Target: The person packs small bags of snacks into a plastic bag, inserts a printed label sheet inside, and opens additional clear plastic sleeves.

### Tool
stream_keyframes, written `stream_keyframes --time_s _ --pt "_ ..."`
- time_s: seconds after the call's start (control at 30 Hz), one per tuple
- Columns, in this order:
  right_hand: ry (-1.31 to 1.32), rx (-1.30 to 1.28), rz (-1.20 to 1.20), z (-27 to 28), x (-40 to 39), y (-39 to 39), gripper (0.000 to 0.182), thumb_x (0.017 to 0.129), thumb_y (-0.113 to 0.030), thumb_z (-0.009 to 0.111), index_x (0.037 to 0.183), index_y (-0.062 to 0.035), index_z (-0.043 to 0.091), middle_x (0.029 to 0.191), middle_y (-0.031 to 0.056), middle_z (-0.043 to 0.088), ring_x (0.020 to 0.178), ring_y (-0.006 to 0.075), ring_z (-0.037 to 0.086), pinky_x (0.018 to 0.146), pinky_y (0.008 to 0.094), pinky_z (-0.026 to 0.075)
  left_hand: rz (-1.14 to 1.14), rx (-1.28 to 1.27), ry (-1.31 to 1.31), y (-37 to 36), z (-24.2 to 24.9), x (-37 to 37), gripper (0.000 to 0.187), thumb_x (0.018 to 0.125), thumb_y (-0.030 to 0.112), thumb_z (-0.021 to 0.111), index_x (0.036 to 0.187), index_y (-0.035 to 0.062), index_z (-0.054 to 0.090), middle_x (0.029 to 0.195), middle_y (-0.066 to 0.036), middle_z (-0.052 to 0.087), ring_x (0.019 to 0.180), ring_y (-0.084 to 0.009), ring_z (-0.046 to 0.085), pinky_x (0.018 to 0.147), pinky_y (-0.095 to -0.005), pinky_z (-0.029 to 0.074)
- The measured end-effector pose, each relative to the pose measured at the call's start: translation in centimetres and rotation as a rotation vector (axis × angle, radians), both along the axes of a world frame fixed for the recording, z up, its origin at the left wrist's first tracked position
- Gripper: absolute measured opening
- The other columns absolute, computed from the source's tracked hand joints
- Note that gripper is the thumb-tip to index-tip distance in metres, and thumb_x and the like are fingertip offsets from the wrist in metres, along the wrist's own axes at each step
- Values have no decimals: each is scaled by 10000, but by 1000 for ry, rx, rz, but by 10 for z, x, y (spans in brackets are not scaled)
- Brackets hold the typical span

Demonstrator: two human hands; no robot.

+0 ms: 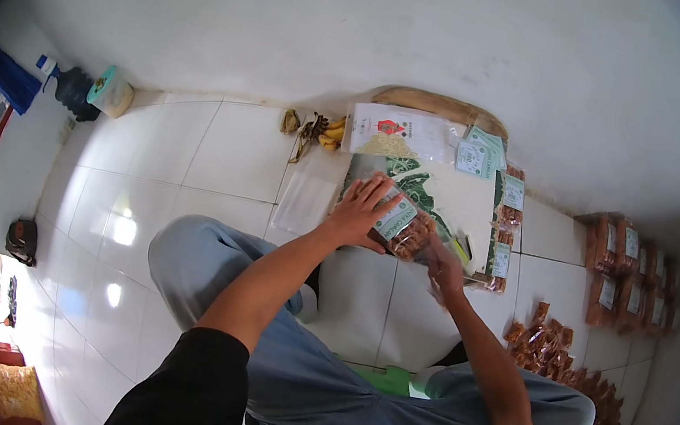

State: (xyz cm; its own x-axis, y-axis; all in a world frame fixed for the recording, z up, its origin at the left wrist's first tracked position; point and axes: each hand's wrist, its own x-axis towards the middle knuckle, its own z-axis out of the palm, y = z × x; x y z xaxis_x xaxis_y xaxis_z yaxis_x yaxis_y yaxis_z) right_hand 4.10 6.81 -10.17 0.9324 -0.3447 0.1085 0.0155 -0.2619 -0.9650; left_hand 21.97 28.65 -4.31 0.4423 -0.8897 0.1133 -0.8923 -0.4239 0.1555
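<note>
A clear plastic packet of brown snack pieces (412, 236) with a pale green and white label lies tilted over a low board with a green leaf pattern (457, 197). My left hand (360, 213) is wrapped over the label end of this packet, fingers spread across it. At the other end, my right hand (444, 272) is closed on the plastic edge, slightly blurred. Close by the right hand lies a small yellow and black tool (464, 245), whose kind I cannot make out. Labelled packets (511, 194) line the board's right edge.
Behind the board's surface lie a white printed bag (396, 133) and green label sheets (480, 154). Bananas (332, 133) sit at its left, above clear plastic sleeves (307, 197). Stacked filled packets (630, 273) stand by the right wall, near loose brown pieces (540, 341).
</note>
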Motion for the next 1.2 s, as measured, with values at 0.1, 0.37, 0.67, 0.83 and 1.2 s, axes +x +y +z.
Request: stream_keyframes --time_s 0.1,0.37,0.67,0.83,1.2 --pt "174 711 -50 12 5 -13 269 937 -133 632 1167 2 671 915 11 660 790 111 571 693 236 468 8 -73 -76 -1 -7 0 1245 541 742 761 1542 216 240 1600 -150 146 1479 -367 128 1136 -619 204" --pt "46 -80 -116 5 22 -7 211 946 -124 637 1066 42 688 947 67 702 833 87 607 739 247 485 52 -71 -75 -4 -4 -6 1185 557 752 745 1527 259 276 1589 -161 173 1475 -378 130 1097 -647 237" --pt "151 217 74 11 14 -34 162 931 -156 673 985 -8 708 882 25 703 680 90 603 587 235 471 120 -55 -16 -10 -4 -10 1181 569 782 718 1529 259 270 1592 -168 155 1484 -375 81 1088 -684 193" --pt "217 183 130 11 18 -18 185 908 -183 711 1004 -24 715 835 0 691 608 61 528 525 219 406 127 -61 -31 -12 -4 -11 1209 553 806 706 1533 252 265 1595 -174 145 1482 -379 89 1082 -694 196" --pt "504 94 211 43 17 -22 210 874 -147 729 1042 -20 735 915 11 709 805 76 607 722 227 480 152 -143 -40 -11 -11 -14 1216 534 907 593 1512 232 335 1582 -189 187 1475 -386 119 1057 -719 199"
